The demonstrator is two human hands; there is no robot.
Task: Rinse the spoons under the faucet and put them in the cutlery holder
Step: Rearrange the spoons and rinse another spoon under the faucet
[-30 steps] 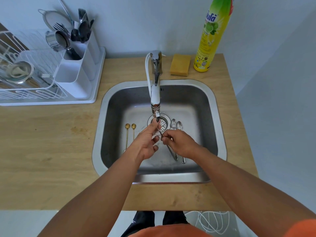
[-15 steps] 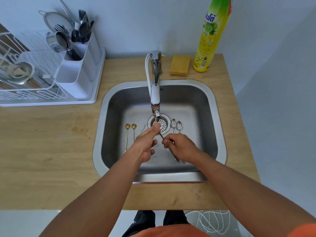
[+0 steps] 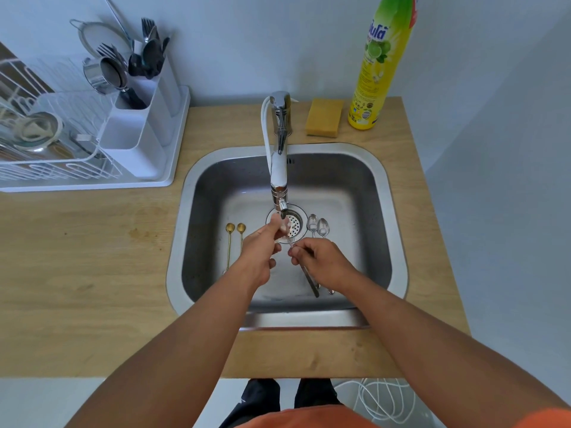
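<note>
I judge I'm early in the job: one spoon [image 3: 304, 267] is under the faucet [image 3: 279, 168], my right hand [image 3: 321, 262] pinching its handle while my left hand [image 3: 262, 251] rubs the bowl, fingers curled round it in the stream. Two gold spoons [image 3: 234, 239] lie left of the drain and two silver spoons [image 3: 318, 227] right of it, unrinsed as far as I can tell. The cutlery holder [image 3: 139, 131] stands far left on the worktop [image 3: 77, 257], already holding utensils. The held spoon is slim, plain steel.

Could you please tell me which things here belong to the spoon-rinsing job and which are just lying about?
Job: steel spoon in hands; left hand; right hand; chrome faucet; two gold spoons; two silver spoons; white cutlery holder.
Lying about: yellow sponge; yellow-green detergent bottle; white dish rack.
</note>
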